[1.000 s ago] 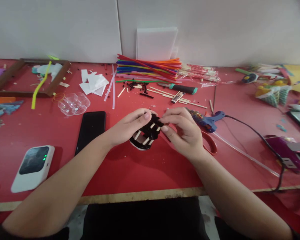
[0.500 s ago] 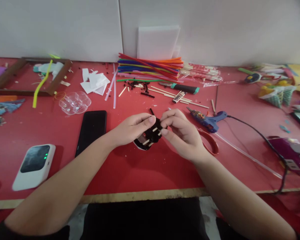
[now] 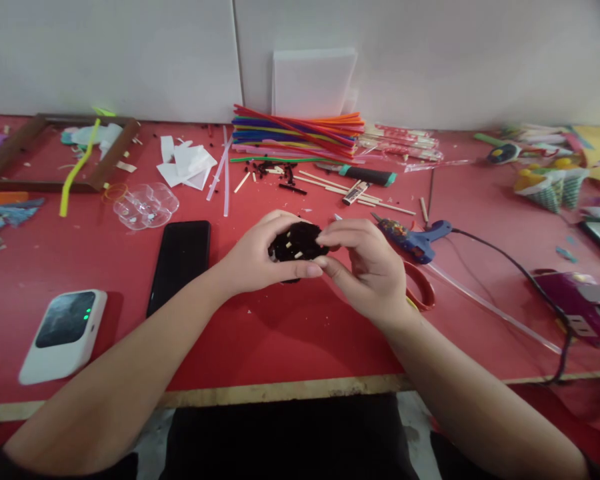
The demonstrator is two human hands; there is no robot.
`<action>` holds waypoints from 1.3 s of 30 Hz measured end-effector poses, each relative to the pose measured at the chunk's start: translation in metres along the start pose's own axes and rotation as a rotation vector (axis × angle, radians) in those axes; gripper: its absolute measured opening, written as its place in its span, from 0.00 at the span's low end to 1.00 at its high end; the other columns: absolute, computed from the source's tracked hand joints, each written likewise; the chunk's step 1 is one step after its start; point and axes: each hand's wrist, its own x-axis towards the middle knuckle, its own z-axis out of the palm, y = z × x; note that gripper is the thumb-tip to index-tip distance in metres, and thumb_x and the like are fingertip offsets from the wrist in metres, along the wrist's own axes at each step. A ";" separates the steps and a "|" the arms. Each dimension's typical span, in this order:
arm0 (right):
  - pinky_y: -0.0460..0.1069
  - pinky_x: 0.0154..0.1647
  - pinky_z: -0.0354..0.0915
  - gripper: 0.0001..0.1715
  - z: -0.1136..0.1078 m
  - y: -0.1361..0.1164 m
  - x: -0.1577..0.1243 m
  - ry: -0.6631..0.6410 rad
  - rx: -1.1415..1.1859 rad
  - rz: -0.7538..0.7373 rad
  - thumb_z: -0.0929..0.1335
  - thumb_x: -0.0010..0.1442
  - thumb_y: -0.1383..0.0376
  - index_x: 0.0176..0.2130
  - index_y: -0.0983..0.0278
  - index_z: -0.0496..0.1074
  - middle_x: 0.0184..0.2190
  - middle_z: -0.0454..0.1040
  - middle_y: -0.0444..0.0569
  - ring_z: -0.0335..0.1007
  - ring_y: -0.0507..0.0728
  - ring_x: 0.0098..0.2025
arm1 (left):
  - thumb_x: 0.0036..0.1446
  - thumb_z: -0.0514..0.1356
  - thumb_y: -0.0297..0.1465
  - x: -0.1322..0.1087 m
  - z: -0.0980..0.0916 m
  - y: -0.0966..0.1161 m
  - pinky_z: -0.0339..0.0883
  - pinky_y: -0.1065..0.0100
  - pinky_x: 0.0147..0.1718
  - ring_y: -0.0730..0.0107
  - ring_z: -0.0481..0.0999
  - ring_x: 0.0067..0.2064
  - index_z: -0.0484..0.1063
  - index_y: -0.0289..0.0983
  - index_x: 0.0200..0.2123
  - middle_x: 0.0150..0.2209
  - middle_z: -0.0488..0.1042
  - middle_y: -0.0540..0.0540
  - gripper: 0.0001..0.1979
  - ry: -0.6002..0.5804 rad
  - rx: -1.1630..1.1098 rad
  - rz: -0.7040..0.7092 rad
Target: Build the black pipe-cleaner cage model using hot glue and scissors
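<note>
A small black craft piece (image 3: 300,241), rounded and with short pale stick ends showing on its face, is held above the red tabletop (image 3: 300,347). Around its left side wraps my left hand (image 3: 260,257), the thumb along its lower edge. My right hand (image 3: 363,263) is closed at the right edge, thumb and fingertips pinched against it. Whether those fingertips also hold some tiny part cannot be made out. Just right of my right hand lie a blue glue gun (image 3: 415,241) and a red-handled tool (image 3: 421,287), partly hidden by the wrist.
Behind my hands lie a bundle of coloured pipe cleaners (image 3: 300,133), a utility knife (image 3: 367,175), thin wooden sticks (image 3: 395,208) and black scraps. A phone (image 3: 180,263), a white device (image 3: 65,337) and a clear plastic palette (image 3: 147,205) are on the left. The glue gun's cord (image 3: 500,257) runs right.
The black piece has been turned, so its stick-dotted face now shows between my hands. My left thumb has moved from its top to its lower edge. My right fingers stay at its right side.
</note>
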 end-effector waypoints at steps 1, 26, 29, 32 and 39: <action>0.57 0.49 0.75 0.16 0.001 0.002 -0.001 0.025 0.001 0.010 0.75 0.66 0.66 0.52 0.53 0.77 0.47 0.79 0.48 0.77 0.59 0.49 | 0.48 0.78 0.48 0.000 0.000 -0.001 0.72 0.56 0.56 0.54 0.78 0.54 0.77 0.40 0.49 0.51 0.76 0.40 0.30 0.023 -0.009 0.010; 0.56 0.50 0.75 0.11 0.004 0.003 0.001 0.124 -0.086 0.307 0.66 0.73 0.60 0.45 0.58 0.79 0.43 0.84 0.49 0.81 0.58 0.45 | 0.65 0.65 0.34 -0.001 0.004 -0.008 0.73 0.56 0.58 0.59 0.81 0.54 0.75 0.38 0.51 0.53 0.81 0.40 0.13 0.198 -0.090 -0.017; 0.53 0.40 0.72 0.15 0.002 0.005 0.002 0.115 -0.168 0.383 0.64 0.71 0.61 0.33 0.60 0.74 0.31 0.80 0.46 0.76 0.56 0.35 | 0.61 0.64 0.29 -0.003 0.002 -0.010 0.70 0.53 0.63 0.56 0.79 0.58 0.74 0.39 0.53 0.55 0.79 0.39 0.16 0.238 0.071 0.111; 0.49 0.28 0.60 0.22 -0.001 0.006 0.004 0.057 -0.252 0.423 0.64 0.69 0.62 0.23 0.59 0.59 0.19 0.64 0.41 0.62 0.52 0.24 | 0.63 0.62 0.29 -0.003 -0.001 -0.009 0.71 0.53 0.64 0.56 0.78 0.59 0.77 0.39 0.52 0.55 0.79 0.40 0.14 0.295 0.113 0.150; 0.59 0.48 0.68 0.05 0.001 0.020 -0.003 -0.083 -0.521 0.186 0.70 0.65 0.63 0.42 0.60 0.77 0.39 0.79 0.52 0.73 0.62 0.42 | 0.65 0.66 0.34 0.002 -0.005 -0.003 0.78 0.61 0.54 0.64 0.84 0.49 0.83 0.38 0.47 0.47 0.86 0.45 0.10 0.563 0.043 0.083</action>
